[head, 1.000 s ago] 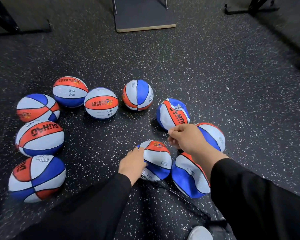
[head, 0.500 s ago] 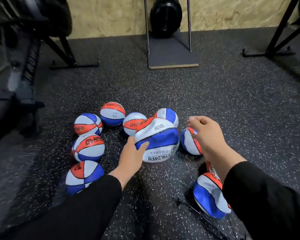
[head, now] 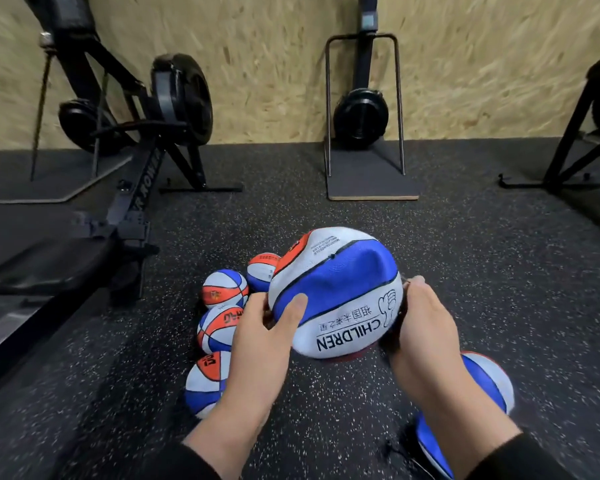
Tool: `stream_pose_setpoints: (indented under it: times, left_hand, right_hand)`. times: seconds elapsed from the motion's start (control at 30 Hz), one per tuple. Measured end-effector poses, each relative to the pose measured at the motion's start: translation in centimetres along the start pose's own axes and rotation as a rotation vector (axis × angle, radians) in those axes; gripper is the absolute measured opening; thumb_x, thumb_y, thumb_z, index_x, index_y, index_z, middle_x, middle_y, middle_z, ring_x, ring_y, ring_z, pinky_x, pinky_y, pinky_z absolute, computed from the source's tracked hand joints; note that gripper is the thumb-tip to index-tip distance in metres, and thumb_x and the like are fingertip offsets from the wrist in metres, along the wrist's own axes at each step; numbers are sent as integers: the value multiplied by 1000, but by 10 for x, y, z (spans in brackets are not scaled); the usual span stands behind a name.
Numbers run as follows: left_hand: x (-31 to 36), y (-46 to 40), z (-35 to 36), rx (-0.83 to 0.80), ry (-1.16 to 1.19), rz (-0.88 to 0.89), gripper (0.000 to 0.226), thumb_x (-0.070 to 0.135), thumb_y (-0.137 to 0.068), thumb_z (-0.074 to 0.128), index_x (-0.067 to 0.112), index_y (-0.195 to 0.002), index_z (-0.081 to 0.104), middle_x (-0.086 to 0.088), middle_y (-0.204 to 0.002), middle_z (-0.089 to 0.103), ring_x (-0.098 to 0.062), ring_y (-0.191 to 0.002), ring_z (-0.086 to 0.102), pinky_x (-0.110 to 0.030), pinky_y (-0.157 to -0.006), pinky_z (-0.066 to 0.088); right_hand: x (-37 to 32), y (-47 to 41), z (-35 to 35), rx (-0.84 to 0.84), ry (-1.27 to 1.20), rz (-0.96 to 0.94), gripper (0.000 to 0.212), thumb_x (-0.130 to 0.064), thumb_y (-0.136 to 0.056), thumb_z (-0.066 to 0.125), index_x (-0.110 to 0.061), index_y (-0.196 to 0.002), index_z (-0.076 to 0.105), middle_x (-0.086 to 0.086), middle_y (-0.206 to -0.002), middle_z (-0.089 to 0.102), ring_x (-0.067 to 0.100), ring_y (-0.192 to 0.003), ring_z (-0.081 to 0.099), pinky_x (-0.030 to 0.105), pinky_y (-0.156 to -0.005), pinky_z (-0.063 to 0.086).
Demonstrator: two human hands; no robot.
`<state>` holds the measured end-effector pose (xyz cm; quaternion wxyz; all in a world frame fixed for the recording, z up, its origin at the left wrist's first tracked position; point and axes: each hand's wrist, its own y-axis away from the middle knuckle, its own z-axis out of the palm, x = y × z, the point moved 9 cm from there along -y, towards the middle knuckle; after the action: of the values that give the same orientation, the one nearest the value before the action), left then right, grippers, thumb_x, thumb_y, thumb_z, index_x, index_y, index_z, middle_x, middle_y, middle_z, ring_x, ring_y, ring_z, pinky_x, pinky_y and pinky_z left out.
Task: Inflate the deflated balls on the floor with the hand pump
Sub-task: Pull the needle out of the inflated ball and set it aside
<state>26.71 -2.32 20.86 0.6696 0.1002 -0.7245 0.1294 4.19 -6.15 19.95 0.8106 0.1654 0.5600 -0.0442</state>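
Dented ball [head: 340, 299], pebbled blue, white and orange panels, raised above speckled rubber floor [head: 465, 271], clasped between left hand [head: 267, 327] and right hand [head: 423, 320]; rounder balls [head: 222, 289] clustered below left.

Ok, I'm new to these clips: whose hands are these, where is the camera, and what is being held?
No machine here: a person wears one wide-angle camera on the head, looking forward and down. The left hand and right hand hold a dented ball printed CHILDREN, lifted off the speckled floor. The left thumb presses its blue panel; the right grip is partly hidden behind the ball. More balls lie on the floor at left, and another ball under the right forearm. Exercise machines stand by the wall. I cannot make out the pump.
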Motion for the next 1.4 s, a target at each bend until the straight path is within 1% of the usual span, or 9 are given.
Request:
stream_pose_setpoints:
  times: [0.13, 0.23, 0.3, 0.4, 0.5, 0.6, 0.73, 0.9, 1.4]
  left_hand:
    - [-1, -1, -1, -53, 60, -30, 68, 61, -62, 80, 33, -120, 58, 12, -112, 74, -14, -108, 71, -46, -99, 56]
    - [-5, -6, 3, -126, 96, -76, 94, 47, -64, 92, 52, -143, 41, 31, -124, 67, 1, -118, 65, -36, -107, 51]
    - [-3, -10, 4, -122, 68, -55, 85, 41, -78, 88, 60, -146, 39, 36, -128, 64, 9, -120, 61, -29, -107, 49]
    - [-5, -16, 1, -72, 68, -58, 73, 33, -88, 80, 54, -147, 43, 34, -127, 65, 12, -116, 62, -22, -101, 50]
    - [-10, -21, 1, -49, -16, -48, 68, 33, -86, 81, 57, -141, 47, 37, -125, 64, 13, -117, 60, -26, -106, 50]
    - [-14, -24, 0, -21, -101, -46, 78, 38, -83, 83, 55, -148, 44, 42, -125, 60, 18, -118, 55, -26, -109, 48]
    - [-15, -25, 0, -15, -200, -60, 83, 41, -81, 84, 60, -148, 40, 55, -116, 50, 23, -114, 52, -20, -104, 47]
    - [-14, -23, -3, 2, -238, -78, 82, 44, -80, 83, 60, -148, 39, 43, -123, 56, 7, -122, 57, -33, -109, 49]
    - [-18, -22, -10, 0, -249, -85, 84, 48, -78, 82, 55, -150, 40, 30, -137, 58, 0, -130, 55, -37, -113, 47]
  right_hand:
    - [13, 0, 6, -30, -77, 90, 26, -42, -106, 44, -28, -101, 65, -6, -77, 68, 19, -76, 60, 35, -73, 49]
    - [16, -7, 8, -18, 5, 45, 29, -39, -107, 41, -24, -88, 58, -10, -65, 55, 15, -69, 48, 34, -69, 43]
    - [15, -10, 11, -28, 54, 12, 29, -37, -106, 41, -23, -84, 54, -9, -63, 50, 14, -66, 43, 31, -64, 40]
    - [3, -18, 16, -43, 160, -70, 34, -41, -106, 42, -20, -88, 61, -7, -80, 67, 18, -74, 59, 32, -70, 46]
    - [-43, -20, 11, 46, 410, -384, 27, -37, -105, 50, -21, -93, 68, -7, -89, 73, 13, -85, 67, 25, -70, 53]
    - [-70, -10, 26, -53, 512, -599, 14, -27, -99, 62, -25, -89, 71, -8, -86, 73, 6, -80, 65, 13, -70, 47]
    - [-57, 3, 46, -255, 626, -657, 15, -19, -93, 71, -34, -93, 74, -17, -86, 71, 2, -80, 63, 9, -73, 43]
    - [-54, 10, 57, -359, 731, -768, 22, -11, -93, 70, -31, -100, 74, -11, -89, 68, 6, -88, 63, 6, -75, 40]
    - [-51, 14, 60, -364, 756, -842, 21, -6, -92, 71, -22, -103, 77, -11, -92, 70, 4, -91, 64, 5, -77, 39]
